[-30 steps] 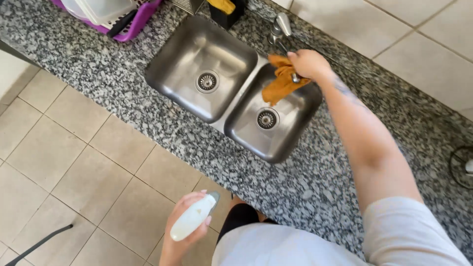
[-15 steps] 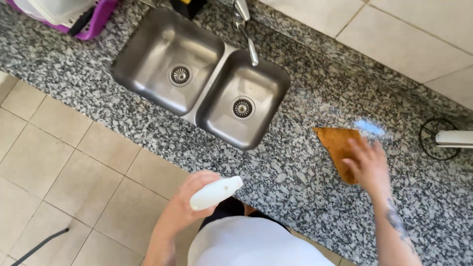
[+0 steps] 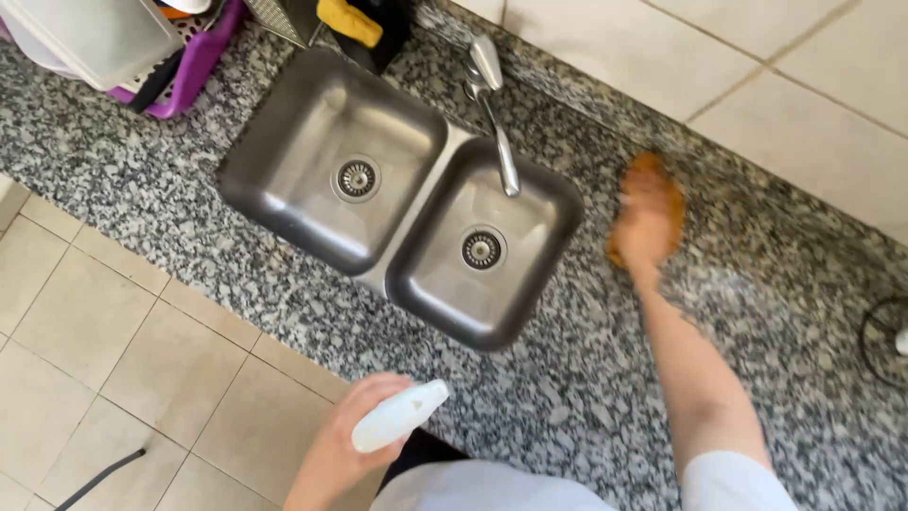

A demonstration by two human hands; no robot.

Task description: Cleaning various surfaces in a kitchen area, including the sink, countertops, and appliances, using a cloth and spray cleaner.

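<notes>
My right hand (image 3: pixel 651 220) is flat on an orange cloth (image 3: pixel 662 194), palm down, fingers spread over it and pressing it onto the speckled granite counter (image 3: pixel 605 378). It's pretty blurry there, so I can't tell exactly how my fingers sit, but the hand is laid open on the cloth rather than balled up around it. The cloth sits on the counter just right of the double steel sink (image 3: pixel 397 199), close to the back edge where the tiled wall (image 3: pixel 757 85) starts.

My left hand (image 3: pixel 345 445) is down low near my body, over the edge of the counter, wrapped around a white spray bottle (image 3: pixel 399 416). The fingers are closed on its body and the bottle lies tilted, its narrow end pointing toward the counter.

Compared with half a second ago: the cloth and my right hand were farther right and nearer the front of the counter, and now they've slid back toward the wall and closer to the sink. The spray bottle is held in pretty much the same grip as before.

The faucet (image 3: pixel 497 114) hangs over the right basin, and a purple dish rack (image 3: pixel 180 80) sits at the far left.
</notes>
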